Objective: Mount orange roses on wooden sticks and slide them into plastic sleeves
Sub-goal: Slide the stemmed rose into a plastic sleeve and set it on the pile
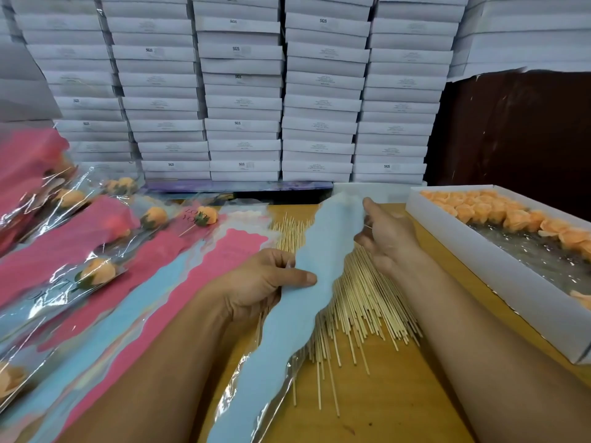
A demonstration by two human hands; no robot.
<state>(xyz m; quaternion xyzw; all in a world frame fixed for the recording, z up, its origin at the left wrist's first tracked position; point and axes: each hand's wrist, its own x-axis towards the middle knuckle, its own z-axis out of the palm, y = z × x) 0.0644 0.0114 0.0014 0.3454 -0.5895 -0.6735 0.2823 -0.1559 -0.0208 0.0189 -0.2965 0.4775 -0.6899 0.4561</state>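
Note:
A long light-blue plastic sleeve stretches from the bottom of the view up to the table's back. My left hand grips its middle, thumb on top. My right hand pinches its upper edge near the open end. Under the sleeve lies a heap of wooden sticks. A white box at the right holds several loose orange roses. One rose on a stick lies behind the sleeve stack.
Pink and blue sleeves are fanned out at the left, and finished sleeved roses lie on them. Stacks of white boxes wall off the back. A dark panel stands at back right.

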